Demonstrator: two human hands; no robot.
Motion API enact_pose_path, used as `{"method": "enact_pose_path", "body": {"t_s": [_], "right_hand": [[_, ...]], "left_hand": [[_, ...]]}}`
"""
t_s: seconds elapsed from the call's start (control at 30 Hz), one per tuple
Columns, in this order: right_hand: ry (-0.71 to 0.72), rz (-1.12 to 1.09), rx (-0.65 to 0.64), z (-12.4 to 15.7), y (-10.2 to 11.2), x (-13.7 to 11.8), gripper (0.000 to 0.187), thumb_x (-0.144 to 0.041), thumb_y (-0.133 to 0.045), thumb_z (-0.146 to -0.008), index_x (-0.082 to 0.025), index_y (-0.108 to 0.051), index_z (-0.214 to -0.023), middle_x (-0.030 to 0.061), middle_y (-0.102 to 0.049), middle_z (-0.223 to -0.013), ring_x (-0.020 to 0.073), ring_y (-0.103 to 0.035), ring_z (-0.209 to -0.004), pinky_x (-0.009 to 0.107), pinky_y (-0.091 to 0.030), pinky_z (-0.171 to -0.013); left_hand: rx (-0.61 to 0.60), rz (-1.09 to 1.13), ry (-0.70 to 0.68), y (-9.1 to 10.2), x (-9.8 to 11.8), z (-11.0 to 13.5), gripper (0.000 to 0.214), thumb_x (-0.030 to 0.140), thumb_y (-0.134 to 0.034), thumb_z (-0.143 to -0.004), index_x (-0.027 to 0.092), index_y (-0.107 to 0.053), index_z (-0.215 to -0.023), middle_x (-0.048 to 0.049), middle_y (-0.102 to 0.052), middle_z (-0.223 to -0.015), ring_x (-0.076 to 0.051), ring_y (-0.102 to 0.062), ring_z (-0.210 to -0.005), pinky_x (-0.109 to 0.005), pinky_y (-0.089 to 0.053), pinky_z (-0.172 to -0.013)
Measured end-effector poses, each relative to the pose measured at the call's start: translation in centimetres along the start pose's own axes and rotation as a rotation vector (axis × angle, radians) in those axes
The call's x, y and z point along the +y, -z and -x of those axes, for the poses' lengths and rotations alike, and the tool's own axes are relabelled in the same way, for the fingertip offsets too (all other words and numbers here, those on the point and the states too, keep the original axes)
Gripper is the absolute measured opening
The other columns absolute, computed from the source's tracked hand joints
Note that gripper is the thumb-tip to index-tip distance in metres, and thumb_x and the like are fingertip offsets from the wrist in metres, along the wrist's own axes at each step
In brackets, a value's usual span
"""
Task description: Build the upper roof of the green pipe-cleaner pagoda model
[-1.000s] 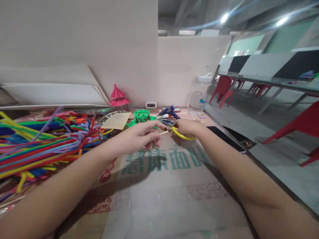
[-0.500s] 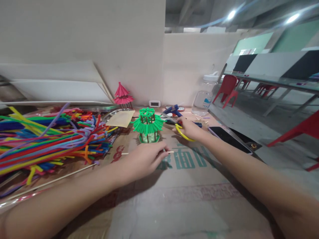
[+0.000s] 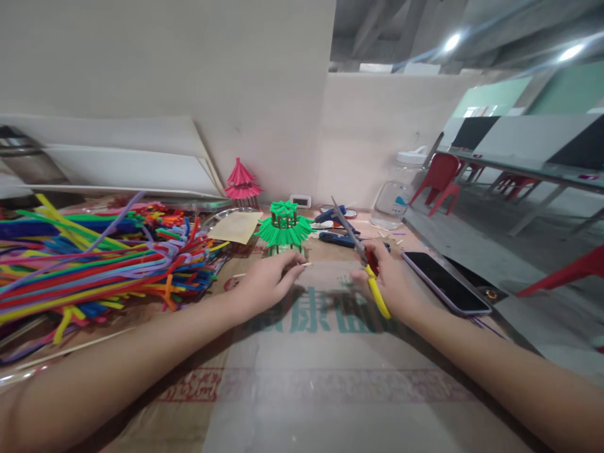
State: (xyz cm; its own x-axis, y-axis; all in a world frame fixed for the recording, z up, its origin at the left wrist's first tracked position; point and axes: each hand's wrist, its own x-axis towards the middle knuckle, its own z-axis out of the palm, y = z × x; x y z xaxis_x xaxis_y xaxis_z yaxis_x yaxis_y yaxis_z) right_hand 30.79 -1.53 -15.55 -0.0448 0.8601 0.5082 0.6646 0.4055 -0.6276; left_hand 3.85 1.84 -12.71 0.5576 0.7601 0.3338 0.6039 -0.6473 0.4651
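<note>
My right hand (image 3: 394, 283) grips a pair of scissors (image 3: 374, 290) by yellow-and-red handles, the blades slanting up and away to the left. A thin wooden stick (image 3: 306, 264) is pinched in my left hand (image 3: 274, 277); its pale tip pokes out past the fingers, and its other end shows to the left. Just beyond that hand stands a green pagoda-like model (image 3: 284, 229) with dark posts, its base partly hidden by my fingers. Farther back is a smaller pink roofed model (image 3: 241, 182).
Colourful pipe cleaners (image 3: 108, 264) are heaped at the left. A blue glue gun (image 3: 335, 217) and blue-handled pliers (image 3: 337, 239) lie behind the scissors. On the right are a phone (image 3: 446, 282) and a clear water bottle (image 3: 394, 195). A yellowish paper (image 3: 236, 226) rests near the pink model.
My right hand has lifted the scissors and drawn them back toward me, their blades now pointing upward. My left hand still holds the stick. The view has shifted slightly.
</note>
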Motion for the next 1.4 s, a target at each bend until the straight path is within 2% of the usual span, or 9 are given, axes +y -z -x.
{"method": "enact_pose_path", "body": {"t_s": [0.1,0.2,0.3,0.5,0.8,1.1,1.27,1.4], "right_hand": [[0.203,-0.062,-0.032,1.0,-0.6,-1.2,0.046,-0.052,-0.068,-0.084,-0.022,-0.051,-0.116,0.0027,-0.054,-0.093,0.0184,-0.052,-0.075,0.032,-0.046,-0.065],[0.324,-0.039,-0.095,1.8,-1.1,-1.8,0.044,-0.051,-0.070,-0.087,-0.022,-0.055,-0.117,0.0037,-0.056,-0.095,0.0191,-0.053,-0.078,0.032,-0.047,-0.068],[0.301,0.026,-0.135,2.2,-1.1,-1.9,0.045,-0.054,-0.066,-0.090,-0.021,-0.058,-0.120,0.0046,-0.056,-0.092,0.0201,-0.054,-0.079,0.033,-0.046,-0.068],[0.257,0.104,-0.184,2.2,-0.8,-1.9,0.058,-0.068,-0.059,-0.089,-0.019,-0.061,-0.121,0.0053,-0.056,-0.091,0.0213,-0.054,-0.079,0.033,-0.044,-0.067],[0.219,0.180,-0.252,2.2,-0.6,-2.5,0.055,-0.068,-0.059,-0.088,-0.020,-0.062,-0.114,0.0075,-0.057,-0.095,0.0230,-0.056,-0.083,0.036,-0.047,-0.072],[0.246,0.191,-0.259,2.2,-0.6,-2.5,0.056,-0.066,-0.060,-0.088,-0.020,-0.060,-0.119,0.0097,-0.057,-0.099,0.0255,-0.056,-0.087,0.042,-0.051,-0.078],[0.270,0.196,-0.286,2.0,-0.4,-2.4,0.056,-0.068,-0.058,-0.089,-0.018,-0.061,-0.116,0.0097,-0.058,-0.098,0.0256,-0.058,-0.089,0.040,-0.050,-0.080],[0.234,0.228,-0.306,2.1,-0.3,-2.6,0.054,-0.069,-0.057,-0.089,-0.020,-0.063,-0.111,0.0069,-0.060,-0.091,0.0232,-0.059,-0.083,0.034,-0.047,-0.072]], "left_hand": [[0.183,0.149,-0.085,0.4,1.7,1.3,0.023,0.034,-0.045,-0.103,0.019,-0.062,-0.107,-0.0027,-0.070,-0.089,-0.016,-0.064,-0.078,-0.026,-0.049,-0.070],[0.267,0.250,-0.200,-0.3,2.1,2.1,0.020,0.028,-0.046,-0.103,0.019,-0.064,-0.104,-0.0036,-0.071,-0.092,-0.016,-0.067,-0.084,-0.026,-0.051,-0.075],[0.282,0.251,-0.251,-1.1,1.9,2.4,0.020,0.027,-0.048,-0.102,0.019,-0.065,-0.095,-0.0033,-0.072,-0.088,-0.017,-0.067,-0.083,-0.027,-0.052,-0.075],[0.321,0.237,-0.235,-1.4,1.7,2.3,0.018,0.024,-0.052,-0.101,0.018,-0.067,-0.093,-0.0040,-0.073,-0.091,-0.017,-0.067,-0.087,-0.027,-0.053,-0.080],[0.296,0.272,-0.237,-1.7,0.9,2.5,0.019,0.025,-0.052,-0.102,0.018,-0.069,-0.102,-0.0083,-0.074,-0.103,-0.020,-0.069,-0.099,-0.033,-0.054,-0.089],[0.299,0.261,-0.230,-1.9,0.5,2.5,0.022,0.032,-0.051,-0.102,0.019,-0.068,-0.096,-0.0100,-0.075,-0.106,-0.023,-0.069,-0.105,-0.037,-0.054,-0.093],[0.273,0.228,-0.212,-1.8,0.6,2.5,0.019,0.025,-0.052,-0.100,0.019,-0.069,-0.092,-0.0086,-0.075,-0.100,-0.022,-0.069,-0.099,-0.035,-0.055,-0.090],[0.275,0.222,-0.228,-1.8,0.8,2.4,0.020,0.018,-0.050,-0.098,0.018,-0.066,-0.087,-0.0058,-0.074,-0.093,-0.018,-0.068,-0.091,-0.030,-0.054,-0.086]]}}
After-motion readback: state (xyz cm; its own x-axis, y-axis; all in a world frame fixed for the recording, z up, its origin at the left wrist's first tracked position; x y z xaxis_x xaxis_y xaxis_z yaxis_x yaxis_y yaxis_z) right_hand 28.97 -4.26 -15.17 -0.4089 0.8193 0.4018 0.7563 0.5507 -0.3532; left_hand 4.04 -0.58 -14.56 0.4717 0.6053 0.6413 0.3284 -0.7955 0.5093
